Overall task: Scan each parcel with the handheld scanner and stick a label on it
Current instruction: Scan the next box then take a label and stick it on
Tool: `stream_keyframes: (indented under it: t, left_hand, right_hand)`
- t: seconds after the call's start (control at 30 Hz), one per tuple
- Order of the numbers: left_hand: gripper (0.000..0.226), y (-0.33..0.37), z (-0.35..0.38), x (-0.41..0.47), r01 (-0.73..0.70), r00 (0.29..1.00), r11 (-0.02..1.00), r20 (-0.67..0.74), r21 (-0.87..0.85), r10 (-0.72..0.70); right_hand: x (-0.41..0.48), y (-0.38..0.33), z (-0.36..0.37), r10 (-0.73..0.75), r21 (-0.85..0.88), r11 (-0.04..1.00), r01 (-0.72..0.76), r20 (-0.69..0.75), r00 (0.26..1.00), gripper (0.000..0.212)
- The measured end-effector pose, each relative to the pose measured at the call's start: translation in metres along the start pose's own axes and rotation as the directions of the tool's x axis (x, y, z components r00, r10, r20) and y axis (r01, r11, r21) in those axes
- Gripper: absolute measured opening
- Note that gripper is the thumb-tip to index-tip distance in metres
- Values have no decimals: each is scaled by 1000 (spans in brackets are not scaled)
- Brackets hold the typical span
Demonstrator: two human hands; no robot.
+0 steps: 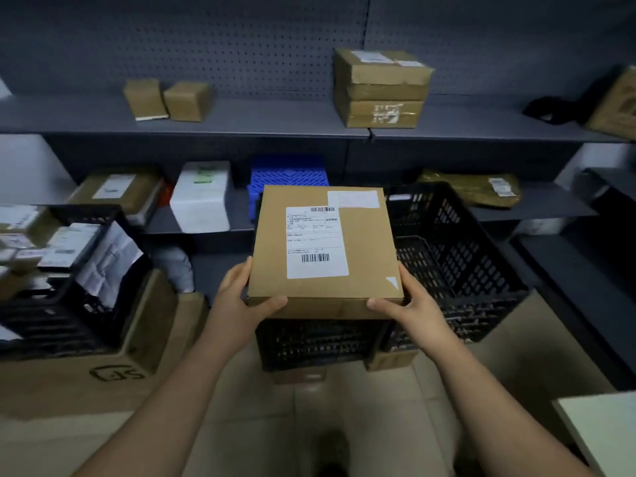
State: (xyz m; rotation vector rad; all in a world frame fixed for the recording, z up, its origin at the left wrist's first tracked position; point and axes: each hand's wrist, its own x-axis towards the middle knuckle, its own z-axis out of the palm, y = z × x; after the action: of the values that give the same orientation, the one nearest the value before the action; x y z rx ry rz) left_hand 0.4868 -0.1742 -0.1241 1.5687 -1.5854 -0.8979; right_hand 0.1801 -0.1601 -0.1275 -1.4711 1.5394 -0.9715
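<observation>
I see the parcel [327,249], a flat brown cardboard box, held up in the air in the middle of the view, above the near edge of a black plastic crate [464,256]. Its top face looks to the camera. On this face there is a white shipping label [315,242] with two barcodes, and a smaller pale sticker [354,199] at the far right corner.

Both hands are clamped on the parcel and stay well apart from each other. The left hand [241,297] grips the near left corner, with the thumb lying along the near top edge and the fingers on the left side. The right hand [409,304] grips the near right corner in the same manner.

To the left stands a second black crate [69,304], filled with small parcels and papers, and it rests on a big cardboard carton [103,380] on the floor. Behind is a dark grey shelf unit with a perforated back wall [241,46]. On the lower shelf I see a white box [201,197], a blue plastic piece [287,177] and a brownish bag parcel [475,189]. On the upper shelf stand two small brown boxes [167,99] side by side, and further right a stack of brown boxes [380,87]. At the bottom right, a corner of a pale tabletop [602,428] enters the view.
</observation>
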Motion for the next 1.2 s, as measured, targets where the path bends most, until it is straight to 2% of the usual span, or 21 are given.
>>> stream_keyframes:
  t: [0.1, 0.33, 0.47, 0.6, 0.7, 0.9, 1.03, 1.2]
  left_hand:
    - [96, -10, 5, 40, 42, 999, 997, -2, -65, -43]
    - [73, -24, 26, 142, 117, 992, 984, -33, -137, -122]
    - [65, -30, 37, 192, 163, 984, 973, -45, -164, -172]
    - [67, -45, 46, 221, 193, 978, 966, -39, -171, -203]
    - [59, -62, 51, 232, 227, 972, 960, -28, -163, -234]
    - [61, -74, 56, 249, 278, 960, 956, -2, -97, -280]
    - [83, -74, 53, 262, 264, 964, 964, -23, -23, -265]
    - [86, -76, 49, 272, 270, 963, 963, -20, 0, -270]
  right_hand:
    - [49, 7, 5, 28, 15, 999, -28, 23, 999, 95]
    - [170, 22, 7, 63, -72, 996, -60, 39, 997, 101]
    - [227, 34, 16, 80, -57, 995, -77, 64, 995, 89]
    - [267, 72, 28, 109, -17, 994, -108, 124, 986, 99]
    - [270, 64, 36, 145, -7, 989, -145, 107, 984, 86]
    - [287, 67, 46, 160, -16, 987, -159, 91, 983, 82]
    - [299, 64, 49, 175, -66, 983, -171, 66, 982, 88]
    - [310, 63, 53, 162, -105, 982, -154, 74, 984, 87]
